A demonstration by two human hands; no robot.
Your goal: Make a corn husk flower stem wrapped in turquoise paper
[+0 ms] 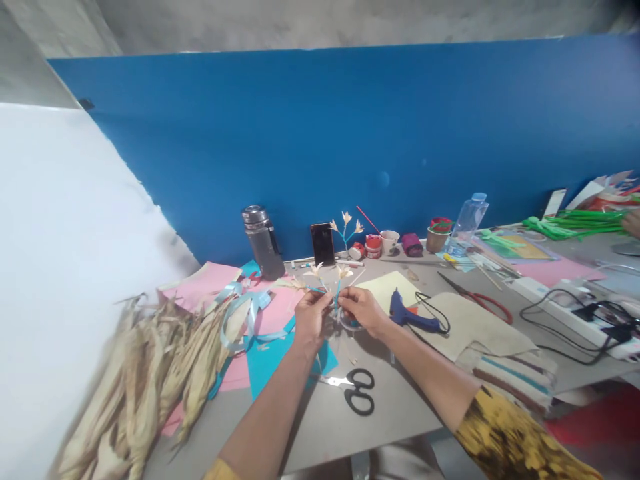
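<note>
My left hand (311, 317) and my right hand (365, 309) meet over the middle of the table, each pinching the blue-wrapped stems of a craft flower spray (317, 270). Its pale, pointed petals stick up above the fingertips. The exact grip point between the fingers is too small to make out. Behind it, a similar flower spray (345, 235) stands near a dark phone (323, 244). Black-handled scissors (361, 392) lie just below my hands. To the right of my right hand is a blue glue gun (407, 315).
Dried corn husks (150, 380) heap at the left beside light blue ribbon (237, 323) and blue paper (267, 363). A flask (265, 243) stands behind. At right are red-handled scissors (483, 300), a power strip (545, 307) with cables, a plastic bottle (467, 223), and another person's hand (633, 223).
</note>
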